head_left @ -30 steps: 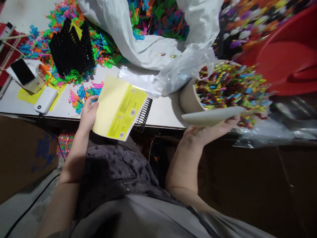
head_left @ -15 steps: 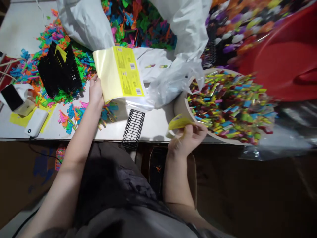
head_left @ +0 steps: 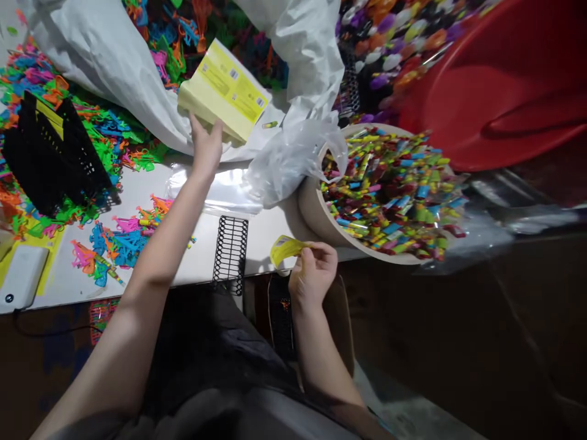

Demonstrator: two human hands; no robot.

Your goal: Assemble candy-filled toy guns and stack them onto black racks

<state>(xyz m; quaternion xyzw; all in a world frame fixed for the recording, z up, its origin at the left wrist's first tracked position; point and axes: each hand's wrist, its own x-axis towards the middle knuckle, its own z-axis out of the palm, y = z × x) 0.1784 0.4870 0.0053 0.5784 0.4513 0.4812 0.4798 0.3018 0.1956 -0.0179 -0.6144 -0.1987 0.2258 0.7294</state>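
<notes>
My left hand [head_left: 207,142] grips the lower edge of a yellow label sheet [head_left: 229,82], which is tilted over the white sack. Printed text and barcodes show on the sheet's far part; its near strip is blank. Between the thumb and fingers of my right hand [head_left: 316,269] is a curled yellow label [head_left: 285,249], held above the table's front edge. A black grid rack [head_left: 230,247] lies flat between my forearms and overhangs the edge. Small colourful plastic figures [head_left: 121,238] lie in a pile beside my left forearm.
A round tub [head_left: 312,205] heaped with wrapped candies stands to the right. Behind it is a red basin [head_left: 504,91]. White sacking [head_left: 105,67] holds more plastic figures at the back. Black grid racks [head_left: 50,153] and a white power bank [head_left: 25,276] sit at left.
My left hand has moved away from me with the sheet, which has turned clockwise. My right hand has drawn left, away from the tub, with the label. The whole view has shifted.
</notes>
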